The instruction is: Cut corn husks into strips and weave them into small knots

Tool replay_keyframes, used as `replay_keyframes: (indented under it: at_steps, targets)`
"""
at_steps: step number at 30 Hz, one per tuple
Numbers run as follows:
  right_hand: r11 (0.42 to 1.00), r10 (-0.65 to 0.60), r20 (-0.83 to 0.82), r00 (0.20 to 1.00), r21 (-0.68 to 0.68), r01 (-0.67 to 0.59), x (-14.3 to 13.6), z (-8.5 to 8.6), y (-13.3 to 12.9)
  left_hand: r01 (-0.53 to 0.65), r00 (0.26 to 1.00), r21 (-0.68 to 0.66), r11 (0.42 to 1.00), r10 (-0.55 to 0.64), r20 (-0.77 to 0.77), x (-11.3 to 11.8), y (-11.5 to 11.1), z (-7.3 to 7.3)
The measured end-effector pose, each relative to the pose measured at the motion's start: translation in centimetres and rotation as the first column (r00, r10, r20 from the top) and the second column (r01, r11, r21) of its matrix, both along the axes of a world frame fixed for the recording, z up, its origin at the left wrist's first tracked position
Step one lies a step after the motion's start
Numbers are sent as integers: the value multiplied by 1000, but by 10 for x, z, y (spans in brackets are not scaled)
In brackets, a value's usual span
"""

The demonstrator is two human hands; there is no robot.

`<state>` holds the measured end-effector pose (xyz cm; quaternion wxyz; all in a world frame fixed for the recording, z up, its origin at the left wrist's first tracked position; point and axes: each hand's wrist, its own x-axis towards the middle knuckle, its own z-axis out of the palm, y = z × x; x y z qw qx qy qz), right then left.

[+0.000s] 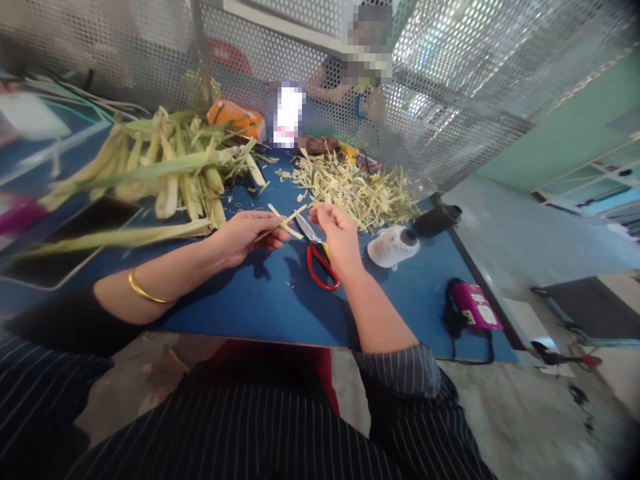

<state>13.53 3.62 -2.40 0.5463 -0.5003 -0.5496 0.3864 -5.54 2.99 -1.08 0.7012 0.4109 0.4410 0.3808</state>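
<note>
Pale green plant strips [291, 219], crossed over each other, are pinched in the fingers of my left hand [257, 233]. Close by on the right, my right hand [336, 227] has its fingers curled near the strips' ends; what it holds, if anything, is too small to make out. Scissors with red handles [320, 268] lie on the blue table between my hands, partly covered by my right hand. Behind my hands is a heap of cut strips [355, 190]. Long green stalks [165, 167] are piled at the left.
A white thread cone [393, 247] and a black cone [437, 220] lie right of my right hand. A purple box with a cord [479, 307] is near the right edge. An orange packet [237, 120] and a lit phone [289, 115] stand by the mesh [280, 53].
</note>
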Motion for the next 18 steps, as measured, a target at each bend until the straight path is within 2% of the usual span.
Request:
replay_keyframes:
  at_steps: [3, 6, 9, 13, 18]
  targets:
    - [989, 145, 37, 989, -47, -143, -7, -1, -7, -22, 993, -77, 997, 31, 113, -1, 1, 3]
    - [960, 278, 112, 954, -58, -273, -16, -3, -14, 41, 971, -184, 982, 4, 240, -1, 1, 3]
    - [953, 302, 121, 946, -37, -300, -20, -4, -20, 111, 934, -240, 964, -19, 357, -2, 3, 1]
    - [952, 307, 110, 945, -41, -304, -19, 0, -23, 214, 884, -247, 945, -80, 461, -5, 3, -1]
    - [947, 320, 189, 928, -61, -315, -18, 1, -24, 169, 904, -286, 943, -32, 427, -2, -1, 0]
